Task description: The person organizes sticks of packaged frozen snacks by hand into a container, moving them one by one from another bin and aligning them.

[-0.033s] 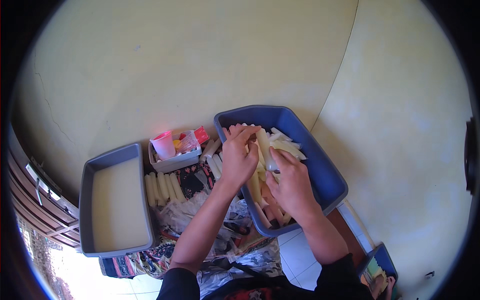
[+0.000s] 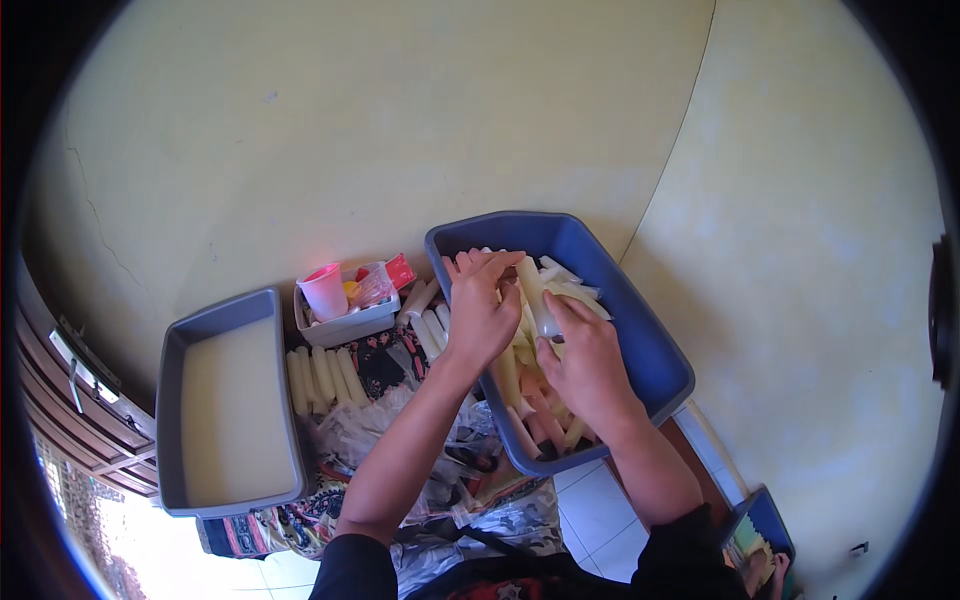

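Note:
A tube-shaped clear plastic bag of pale, cream-coloured liquid (image 2: 536, 290) is tilted over the blue tub (image 2: 645, 345). My right hand (image 2: 590, 370) has its fingers and thumb closed around the lower part of this bag. My left hand (image 2: 482, 312) is at its upper end, fingers bent over toward the top; part of the grip is hidden behind the hand. Beneath both hands, the tub holds many similar filled tubes, mostly cream and white, with some pinkish ones (image 2: 540, 412) near its front.
Left stands a grey tub (image 2: 235, 420) of pale liquid. Filled tubes (image 2: 325, 375) lie beside it on a patterned cloth. Behind them, a small white basket (image 2: 345, 325) carries a pink cup (image 2: 324, 290). Loose clear plastic bags (image 2: 370, 430) are heaped in front. Walls rise behind and right.

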The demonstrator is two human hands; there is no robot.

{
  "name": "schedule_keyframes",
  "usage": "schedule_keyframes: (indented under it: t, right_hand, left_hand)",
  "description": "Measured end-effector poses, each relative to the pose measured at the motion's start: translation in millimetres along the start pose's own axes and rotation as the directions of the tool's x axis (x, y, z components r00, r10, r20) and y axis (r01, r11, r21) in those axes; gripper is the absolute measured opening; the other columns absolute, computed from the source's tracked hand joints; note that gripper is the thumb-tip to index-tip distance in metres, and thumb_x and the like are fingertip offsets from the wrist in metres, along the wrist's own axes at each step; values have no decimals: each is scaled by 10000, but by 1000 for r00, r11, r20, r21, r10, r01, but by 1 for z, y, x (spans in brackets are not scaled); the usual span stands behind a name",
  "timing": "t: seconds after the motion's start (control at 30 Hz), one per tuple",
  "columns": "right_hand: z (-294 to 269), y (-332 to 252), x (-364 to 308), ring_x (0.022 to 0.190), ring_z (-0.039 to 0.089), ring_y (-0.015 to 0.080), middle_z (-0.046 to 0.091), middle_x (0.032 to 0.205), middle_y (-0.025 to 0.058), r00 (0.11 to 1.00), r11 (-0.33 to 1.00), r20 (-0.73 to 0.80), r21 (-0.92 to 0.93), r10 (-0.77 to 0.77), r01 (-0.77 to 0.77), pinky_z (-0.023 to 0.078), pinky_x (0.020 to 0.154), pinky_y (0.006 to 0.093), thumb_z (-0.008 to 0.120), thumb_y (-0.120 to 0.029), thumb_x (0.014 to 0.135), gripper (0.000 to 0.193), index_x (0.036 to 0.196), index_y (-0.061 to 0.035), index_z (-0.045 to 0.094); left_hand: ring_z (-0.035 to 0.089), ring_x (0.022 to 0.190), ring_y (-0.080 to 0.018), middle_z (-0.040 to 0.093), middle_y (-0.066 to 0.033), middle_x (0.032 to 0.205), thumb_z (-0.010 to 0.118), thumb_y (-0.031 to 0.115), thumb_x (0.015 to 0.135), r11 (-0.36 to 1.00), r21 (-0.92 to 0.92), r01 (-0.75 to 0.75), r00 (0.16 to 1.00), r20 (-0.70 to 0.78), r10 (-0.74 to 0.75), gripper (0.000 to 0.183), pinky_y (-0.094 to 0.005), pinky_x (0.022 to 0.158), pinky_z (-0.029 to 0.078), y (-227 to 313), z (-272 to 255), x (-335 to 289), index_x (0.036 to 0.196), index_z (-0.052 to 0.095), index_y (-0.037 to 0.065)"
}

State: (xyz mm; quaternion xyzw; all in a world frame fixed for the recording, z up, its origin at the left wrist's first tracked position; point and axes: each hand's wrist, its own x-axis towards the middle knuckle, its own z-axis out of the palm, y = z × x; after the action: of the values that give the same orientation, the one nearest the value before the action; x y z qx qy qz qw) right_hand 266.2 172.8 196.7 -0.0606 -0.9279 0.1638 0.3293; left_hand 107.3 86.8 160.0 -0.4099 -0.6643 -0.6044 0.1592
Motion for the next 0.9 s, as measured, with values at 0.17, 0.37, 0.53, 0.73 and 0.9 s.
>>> schedule_keyframes:
  t: [0.17, 0.37, 0.53, 0.73, 0.9]
  right_hand:
    - [19, 67, 19, 1109, 708, 460, 683, 1279, 301, 986, 995, 134, -23, 97, -95, 584, 1005, 468, 740, 18, 845, 591, 1412, 115, 603]
    - [50, 92, 11, 1136, 687, 466, 677, 1243, 303, 946, 993, 303, -58, 118, -105, 557, 1021, 495, 731, -22, 868, 623, 1449, 128, 564]
    - [50, 92, 6, 1056, 695, 445, 662, 1237, 270, 938, 996, 336, -39, 88, -79, 560, 970, 480, 785, -83, 878, 638, 1458, 91, 584]
    - [52, 103, 9, 1112, 689, 396, 613, 1298, 218, 899, 990, 418, -2, 132, -144, 545, 1020, 469, 849, -180, 876, 647, 1432, 57, 619]
    - [56, 102, 8, 1131, 693, 433, 550, 1356, 250, 913, 997, 400, -26, 77, -72, 570, 1021, 486, 850, -179, 885, 624, 1399, 74, 603]
  left_hand:
    - [786, 1107, -286, 775, -221, 1212, 509, -125, 897, 984, -74, 164, 965, 218, -144, 452, -349, 988, 601, -49, 41, 19, 1302, 704, -71]
    - [781, 1116, -281, 776, -220, 1218, 496, -159, 885, 962, 7, 275, 897, 357, -259, 494, -339, 1021, 603, -80, 53, 6, 1334, 689, -88]
    - [781, 1115, -314, 762, -255, 1249, 553, -149, 829, 969, 74, 236, 885, 397, -245, 526, -369, 979, 610, -80, 47, 2, 1333, 692, -91]
    - [718, 1175, -437, 709, -320, 1268, 599, -112, 766, 964, 251, 86, 848, 490, -203, 569, -448, 1048, 561, -71, 47, 1, 1329, 680, -104]
    - [689, 1167, -470, 694, -304, 1257, 603, -117, 743, 961, 275, 40, 858, 483, -173, 572, -493, 1044, 542, -75, 50, -7, 1310, 673, -99]
